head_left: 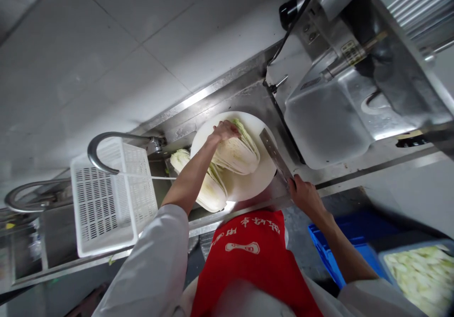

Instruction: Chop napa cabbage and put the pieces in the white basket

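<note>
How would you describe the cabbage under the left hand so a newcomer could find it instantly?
Start at the large round white board. Towards its middle lies a plump, pale cabbage, creamy white with yellow-green leaf edges. The bare left hand rests on it, unlike the neighbouring long white cabbage, which lies at the board's left edge.

The left fingers (226, 130) touch cabbage (238, 155); the right fingers (291, 184) grip a knife (275, 155).
</note>
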Demonstrator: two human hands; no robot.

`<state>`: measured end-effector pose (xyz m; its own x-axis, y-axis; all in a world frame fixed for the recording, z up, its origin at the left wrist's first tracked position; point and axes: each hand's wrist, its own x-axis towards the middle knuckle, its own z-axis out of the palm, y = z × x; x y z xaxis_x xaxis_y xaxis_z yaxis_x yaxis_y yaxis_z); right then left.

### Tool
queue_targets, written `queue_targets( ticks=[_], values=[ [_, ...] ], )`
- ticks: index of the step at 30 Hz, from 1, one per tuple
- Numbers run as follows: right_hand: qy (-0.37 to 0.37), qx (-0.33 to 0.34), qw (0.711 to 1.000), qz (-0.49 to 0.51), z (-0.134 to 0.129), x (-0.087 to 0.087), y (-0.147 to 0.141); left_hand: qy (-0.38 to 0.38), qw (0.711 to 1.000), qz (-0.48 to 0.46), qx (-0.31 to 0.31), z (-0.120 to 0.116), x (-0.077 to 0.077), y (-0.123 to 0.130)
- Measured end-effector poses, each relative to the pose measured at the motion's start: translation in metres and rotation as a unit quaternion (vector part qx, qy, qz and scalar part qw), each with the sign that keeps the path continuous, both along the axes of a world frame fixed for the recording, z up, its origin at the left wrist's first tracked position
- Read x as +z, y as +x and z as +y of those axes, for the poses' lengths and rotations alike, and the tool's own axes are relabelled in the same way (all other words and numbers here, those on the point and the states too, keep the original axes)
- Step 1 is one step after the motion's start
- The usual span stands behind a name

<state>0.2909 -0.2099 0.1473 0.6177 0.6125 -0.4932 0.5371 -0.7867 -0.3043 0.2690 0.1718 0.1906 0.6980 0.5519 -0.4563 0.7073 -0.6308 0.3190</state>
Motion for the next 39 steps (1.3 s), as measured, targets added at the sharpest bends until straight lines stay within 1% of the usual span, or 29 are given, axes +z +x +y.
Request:
queue_targets(
  ticks=[3,6,8,10,14,17,19,22,24,26,28,30,32,35,37,39],
  values=[
    [0.005,0.001,1.0,0.007,0.0,0.0,0.0,0.038,0.999,0.022,-0.011,-0.007,-0.014,0.004],
    [0.008,-0.005,1.0,0.009,0.001,-0.001,-0.001,0.099,0.994,0.042,-0.019,-0.015,-0.027,0.011],
    [0.005,-0.008,1.0,0.011,0.001,-0.001,-0.001,0.13,0.99,0.045,-0.007,-0.018,-0.033,0.014],
    [0.008,-0.009,1.0,0.012,0.002,-0.002,-0.002,0.136,0.99,0.034,0.013,-0.018,-0.035,0.013],
    [0.017,-0.009,1.0,0.011,0.001,-0.003,-0.002,0.113,0.992,-0.009,0.055,-0.011,-0.03,0.006],
    [0.015,-0.006,1.0,0.014,0.0,-0.004,-0.001,0.125,0.989,-0.029,0.076,-0.002,-0.024,0.001],
    [0.014,-0.003,1.0,0.013,-0.001,-0.004,-0.001,0.134,0.987,-0.037,0.079,0.005,-0.019,-0.002],
    [0.017,0.003,1.0,0.011,-0.001,-0.006,-0.001,0.15,0.984,-0.053,0.085,0.014,-0.007,-0.006],
    [0.022,0.005,1.0,0.01,-0.001,-0.007,-0.001,0.142,0.983,-0.062,0.095,0.02,0.004,-0.008],
    [0.024,0.003,1.0,0.01,-0.002,-0.008,-0.002,0.119,0.986,-0.074,0.087,0.023,0.014,-0.009],
    [0.025,-0.002,1.0,0.012,-0.001,-0.008,-0.002,0.109,0.99,-0.075,0.051,0.02,0.02,-0.008],
    [0.024,-0.006,1.0,0.014,-0.001,-0.008,-0.001,0.118,0.992,-0.051,0.009,0.013,0.019,-0.007],
    [0.023,-0.007,1.0,0.015,0.0,-0.008,-0.001,0.132,0.991,-0.006,-0.014,0.005,0.015,-0.005],
    [0.021,-0.006,1.0,0.011,0.001,-0.008,-0.001,0.115,0.992,0.044,-0.012,0.001,0.008,-0.002],
    [0.02,-0.004,1.0,0.007,0.002,-0.007,-0.001,0.097,0.993,0.062,-0.006,0.002,0.004,0.002],
    [0.013,-0.004,1.0,0.011,0.003,-0.006,-0.001,0.098,0.992,0.075,-0.008,0.004,0.0,0.008]
  ],
)
